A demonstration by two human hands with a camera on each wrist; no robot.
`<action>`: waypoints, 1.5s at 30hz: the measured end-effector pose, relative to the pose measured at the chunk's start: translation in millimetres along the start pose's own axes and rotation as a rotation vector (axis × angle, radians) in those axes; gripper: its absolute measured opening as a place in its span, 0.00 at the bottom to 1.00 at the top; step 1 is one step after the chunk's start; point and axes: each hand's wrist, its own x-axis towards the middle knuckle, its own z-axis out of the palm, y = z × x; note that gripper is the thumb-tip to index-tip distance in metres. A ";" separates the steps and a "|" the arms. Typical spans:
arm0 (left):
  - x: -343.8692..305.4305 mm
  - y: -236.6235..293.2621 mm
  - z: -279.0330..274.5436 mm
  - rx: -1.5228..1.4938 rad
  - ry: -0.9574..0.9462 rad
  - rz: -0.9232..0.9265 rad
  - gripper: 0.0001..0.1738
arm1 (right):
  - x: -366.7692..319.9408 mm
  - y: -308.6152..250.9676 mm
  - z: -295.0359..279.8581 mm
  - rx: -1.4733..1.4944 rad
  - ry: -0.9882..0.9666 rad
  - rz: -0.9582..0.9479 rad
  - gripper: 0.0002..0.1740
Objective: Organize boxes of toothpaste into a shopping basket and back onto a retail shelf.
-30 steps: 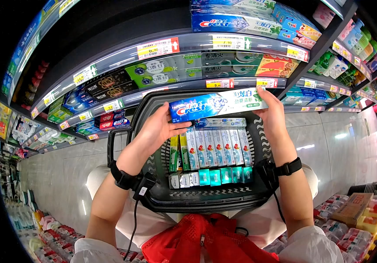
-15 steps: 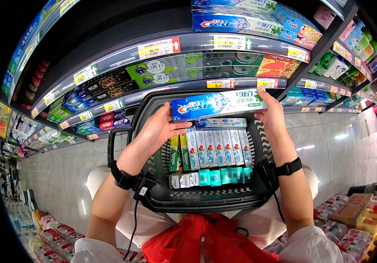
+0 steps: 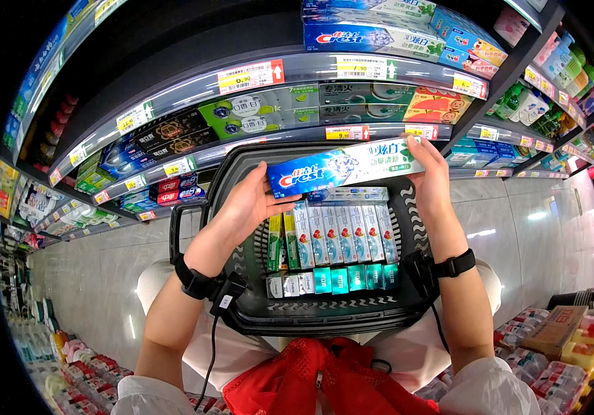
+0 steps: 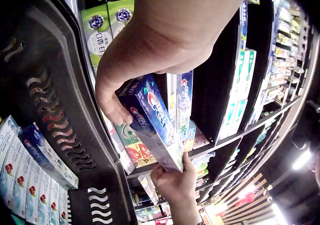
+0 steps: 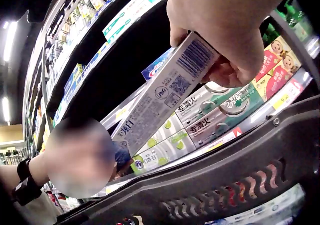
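Note:
Both hands hold a blue and white Crest toothpaste box (image 3: 342, 168) above the far side of a black shopping basket (image 3: 311, 322). Its left end sits between the thumb and fingers of my left hand (image 3: 245, 202). My right hand (image 3: 432, 176) pinches the right end. Printed text and a barcode show on the box's underside (image 5: 170, 87) in the right wrist view. Beneath it in the basket lie another blue box (image 3: 352, 194), a row of white-and-blue boxes (image 3: 342, 235), green-and-yellow boxes (image 3: 274, 242) and teal boxes (image 3: 339, 279) seen end-on.
Shelves of toothpaste rise beyond the basket, with price tags (image 3: 248, 76) along their edges. More Crest boxes (image 3: 373, 38) are stacked on the upper shelf. The basket rests over the person's lap. Packaged goods (image 3: 532, 366) and a cardboard carton (image 3: 556, 328) stand at lower right.
The toothpaste box has tilted slightly in the hands, its right end rising a little and its left end dipping. Both hands stay in nearly the same place.

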 end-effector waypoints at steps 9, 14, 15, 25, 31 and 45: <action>-1.0 -1.3 -0.5 0.100 -0.073 0.225 0.24 | -3.1 -8.8 1.8 0.230 -0.098 -0.099 0.19; -10.7 8.1 9.1 0.605 -0.012 0.647 0.15 | 2.0 -16.1 -6.4 0.374 -0.176 -0.045 0.21; -14.2 12.2 8.3 0.481 0.020 0.592 0.14 | 0.6 -20.4 -7.0 0.368 -0.198 -0.036 0.22; 1.9 122.3 32.5 0.600 0.467 1.184 0.11 | -3.5 -50.5 -38.9 0.451 -0.288 -0.163 0.23; 60.1 177.9 60.1 0.683 0.439 1.286 0.12 | -3.7 -49.4 -42.4 0.464 -0.307 -0.169 0.23; 105.5 197.1 67.6 1.232 0.434 1.483 0.14 | -2.4 -54.6 -41.3 0.484 -0.300 -0.142 0.21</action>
